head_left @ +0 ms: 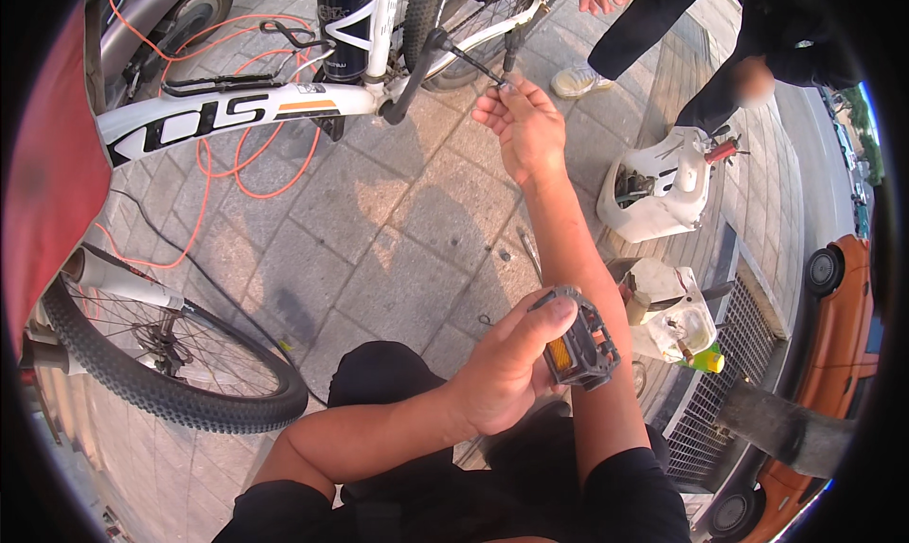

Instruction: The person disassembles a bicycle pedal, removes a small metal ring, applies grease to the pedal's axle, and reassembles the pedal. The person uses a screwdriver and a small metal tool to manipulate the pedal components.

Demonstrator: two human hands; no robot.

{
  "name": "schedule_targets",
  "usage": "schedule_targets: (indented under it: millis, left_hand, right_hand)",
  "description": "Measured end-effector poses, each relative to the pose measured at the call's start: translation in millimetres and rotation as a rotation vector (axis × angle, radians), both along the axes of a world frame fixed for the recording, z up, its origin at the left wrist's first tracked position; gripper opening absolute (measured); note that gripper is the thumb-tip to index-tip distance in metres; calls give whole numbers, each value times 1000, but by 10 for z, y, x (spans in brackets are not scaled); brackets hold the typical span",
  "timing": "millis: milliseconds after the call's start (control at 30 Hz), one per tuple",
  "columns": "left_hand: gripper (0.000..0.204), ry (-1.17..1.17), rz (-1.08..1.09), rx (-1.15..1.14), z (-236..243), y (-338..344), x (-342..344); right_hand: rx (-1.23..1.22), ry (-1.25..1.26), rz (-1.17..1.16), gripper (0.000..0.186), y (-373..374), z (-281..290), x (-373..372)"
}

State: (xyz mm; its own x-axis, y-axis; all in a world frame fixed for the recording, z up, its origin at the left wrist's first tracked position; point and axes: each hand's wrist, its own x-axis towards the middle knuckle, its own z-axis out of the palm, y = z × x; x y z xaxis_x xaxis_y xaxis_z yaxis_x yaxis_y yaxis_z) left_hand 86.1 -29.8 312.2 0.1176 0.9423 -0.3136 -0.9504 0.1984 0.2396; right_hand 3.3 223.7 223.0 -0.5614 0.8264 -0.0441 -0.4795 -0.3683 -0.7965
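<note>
Pedal [585,351]: here it is, black with an amber reflector, in front of my right forearm, well apart from the bike [331,103].
Left hand [507,365]: fingers curled round that pedal, thumb on top.
Right hand [530,131]: reaching out, fingertips pinched together on a thin dark rod [473,65], tool or spindle, can't tell!
Crank arm [414,79]: rod at its end, no pedal body there, so that joint's unmade; removal nearly done or fitting left to do, I can't tell.
</note>
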Motion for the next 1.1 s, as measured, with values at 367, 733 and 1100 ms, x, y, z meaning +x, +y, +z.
schedule_targets:
  millis: [367,733,1100]
  left_hand:
    - [49,13,-15,23,-99,-29,-17]
    - [55,-7,-16,41,-45,-42,-49]
    - [57,6,8,32,10,-63,-80]
  right_hand:
    - [42,-118,-40,29,-45,202,22]
    - [428,-551,-183,37,-32,248,-89]
    - [975,-1020,-360,41,-202,457,-232]
